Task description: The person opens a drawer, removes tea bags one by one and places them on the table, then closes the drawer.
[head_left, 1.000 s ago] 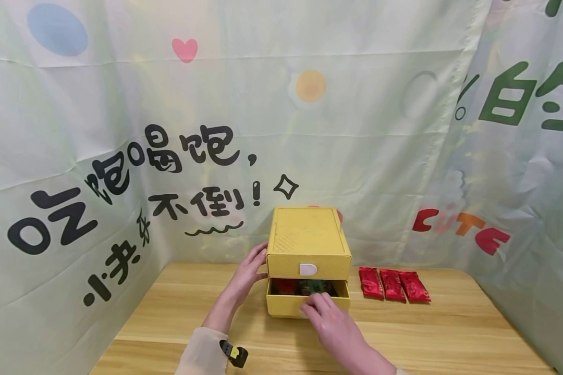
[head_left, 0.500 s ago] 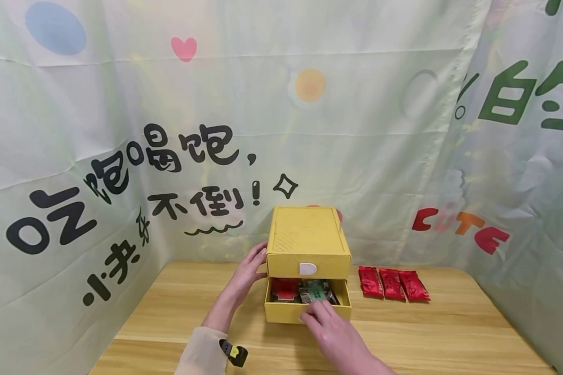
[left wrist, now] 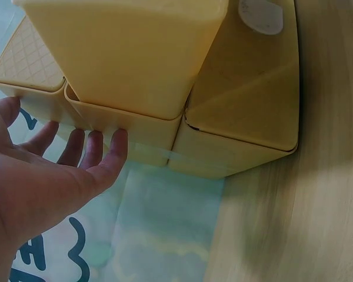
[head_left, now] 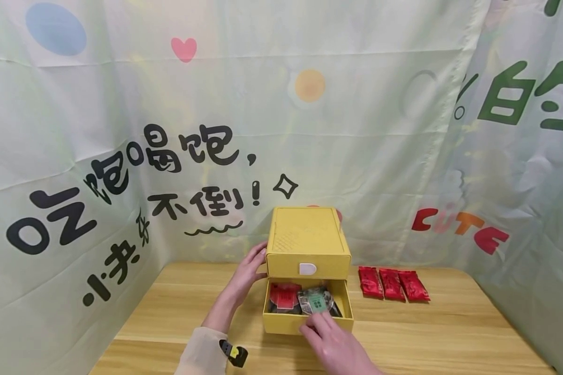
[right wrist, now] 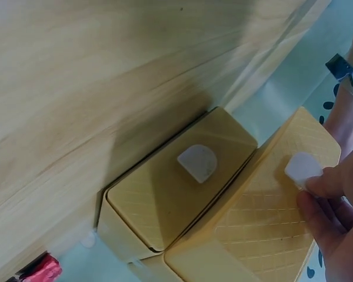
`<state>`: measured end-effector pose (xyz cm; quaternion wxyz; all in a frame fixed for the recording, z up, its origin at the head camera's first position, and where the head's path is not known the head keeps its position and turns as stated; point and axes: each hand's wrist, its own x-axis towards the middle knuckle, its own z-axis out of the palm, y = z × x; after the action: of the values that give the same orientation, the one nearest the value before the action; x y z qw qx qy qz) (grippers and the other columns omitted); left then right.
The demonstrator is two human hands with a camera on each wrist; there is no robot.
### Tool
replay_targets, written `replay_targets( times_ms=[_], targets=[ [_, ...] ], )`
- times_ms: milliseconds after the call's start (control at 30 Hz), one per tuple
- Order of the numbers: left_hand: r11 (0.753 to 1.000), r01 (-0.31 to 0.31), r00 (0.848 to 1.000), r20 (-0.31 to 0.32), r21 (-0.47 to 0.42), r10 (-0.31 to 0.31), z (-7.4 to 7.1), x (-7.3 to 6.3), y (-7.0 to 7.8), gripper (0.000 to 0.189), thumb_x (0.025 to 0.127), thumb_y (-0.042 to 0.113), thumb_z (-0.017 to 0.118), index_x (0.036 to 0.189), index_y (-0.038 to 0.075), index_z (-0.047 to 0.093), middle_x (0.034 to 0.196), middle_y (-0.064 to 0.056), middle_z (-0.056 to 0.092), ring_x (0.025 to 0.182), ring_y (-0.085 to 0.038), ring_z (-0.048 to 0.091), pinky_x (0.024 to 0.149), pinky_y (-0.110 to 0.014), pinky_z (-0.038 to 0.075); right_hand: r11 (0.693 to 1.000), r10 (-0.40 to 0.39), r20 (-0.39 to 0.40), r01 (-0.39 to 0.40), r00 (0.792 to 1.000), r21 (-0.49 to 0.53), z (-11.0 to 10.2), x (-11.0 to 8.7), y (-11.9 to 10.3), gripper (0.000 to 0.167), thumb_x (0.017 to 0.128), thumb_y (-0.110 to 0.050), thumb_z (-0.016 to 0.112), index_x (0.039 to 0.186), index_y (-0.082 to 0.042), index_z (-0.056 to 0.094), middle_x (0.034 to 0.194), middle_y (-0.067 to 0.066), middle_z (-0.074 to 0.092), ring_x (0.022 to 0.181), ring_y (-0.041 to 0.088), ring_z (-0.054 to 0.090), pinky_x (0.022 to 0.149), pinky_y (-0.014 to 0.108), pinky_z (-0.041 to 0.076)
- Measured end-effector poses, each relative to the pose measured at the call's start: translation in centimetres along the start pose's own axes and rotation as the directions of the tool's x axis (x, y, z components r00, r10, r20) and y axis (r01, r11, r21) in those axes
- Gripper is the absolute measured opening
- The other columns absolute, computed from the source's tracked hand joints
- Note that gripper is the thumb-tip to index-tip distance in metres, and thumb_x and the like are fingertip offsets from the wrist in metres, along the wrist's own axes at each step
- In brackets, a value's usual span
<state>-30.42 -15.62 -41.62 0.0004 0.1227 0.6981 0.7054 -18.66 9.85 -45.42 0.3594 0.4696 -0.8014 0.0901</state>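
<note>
My right hand point(head_left: 335, 344) pinches the white tab point(right wrist: 302, 167) of the middle drawer point(head_left: 281, 325), which juts from the front of the yellow box point(head_left: 307, 229), while my left hand point(head_left: 243, 278), fingers apart and loosely extended, rests its fingertips against the box's left side. Inside that drawer, in front of the box's body, a red-labelled packet point(head_left: 284, 297) and a green-labelled packet point(head_left: 316, 300) lie side by side. Near the box's right side, three red packets point(head_left: 393, 285) line up on the wooden table point(head_left: 450, 333), and printed cloth point(head_left: 356, 172) hangs behind the box.
</note>
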Motion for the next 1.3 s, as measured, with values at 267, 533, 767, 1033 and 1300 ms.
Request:
replay_targets(
  times_ms=[267,533,767,1033,1300],
  targets=[
    [1.0,-0.004,1.0,0.007,0.014,0.004,-0.1,0.0,-0.1,0.055,0.112,0.033,0.045,0.159,0.005,0.039,0.156,-0.023,0.042,0.135,-0.039,0.045,0.101,-0.052,0.05,0.999,0.032,0.01,-0.033,0.999,0.013,-0.4,-0.5,-1.0,0.066,0.093,-0.072,0.059,0.105,-0.009,0.076,0.1,-0.003,0.054,0.09,0.009,0.049,0.061,0.008,0.042],
    [1.0,0.001,1.0,-0.005,-0.002,-0.001,-0.1,-0.2,0.0,0.053,0.112,0.031,0.047,0.157,0.005,0.041,0.156,-0.022,0.044,0.134,-0.038,0.046,0.101,-0.052,0.051,0.993,0.109,0.12,-0.113,0.987,0.028,-1.5,-0.2,-2.1,0.054,0.096,-0.066,0.061,0.102,-0.015,0.077,0.098,-0.008,0.054,0.089,0.005,0.048,0.061,0.006,0.039],
    [1.0,-0.001,1.0,-0.001,-0.007,0.001,-0.1,-0.2,-0.1,0.054,0.111,0.031,0.048,0.157,0.004,0.04,0.157,-0.023,0.042,0.135,-0.039,0.045,0.101,-0.053,0.051,0.986,0.121,0.136,-0.135,0.983,0.098,-2.3,0.0,-1.9,0.05,0.097,-0.062,0.064,0.111,-0.016,0.077,0.104,-0.009,0.059,0.093,0.005,0.054,0.068,0.009,0.045],
    [1.0,-0.008,1.0,-0.001,-0.015,0.008,-0.1,-0.1,-0.1,0.054,0.111,0.031,0.048,0.157,0.003,0.04,0.157,-0.025,0.042,0.135,-0.039,0.045,0.099,-0.052,0.051,0.972,0.17,0.054,-0.177,0.984,0.154,-4.3,1.2,-0.6,0.037,0.08,-0.011,0.09,0.114,-0.016,0.076,0.107,-0.011,0.064,0.093,0.005,0.06,0.076,0.019,0.057],
    [1.0,-0.015,1.0,0.0,-0.017,0.015,-0.1,0.0,-0.1,0.054,0.111,0.03,0.047,0.157,0.003,0.04,0.157,-0.024,0.043,0.135,-0.039,0.046,0.099,-0.05,0.051,0.962,0.217,-0.046,-0.206,0.975,0.178,-4.7,1.8,1.8,0.035,0.086,-0.012,0.087,0.118,-0.011,0.072,0.113,-0.004,0.064,0.096,0.012,0.065,0.081,0.022,0.058]
  ],
)
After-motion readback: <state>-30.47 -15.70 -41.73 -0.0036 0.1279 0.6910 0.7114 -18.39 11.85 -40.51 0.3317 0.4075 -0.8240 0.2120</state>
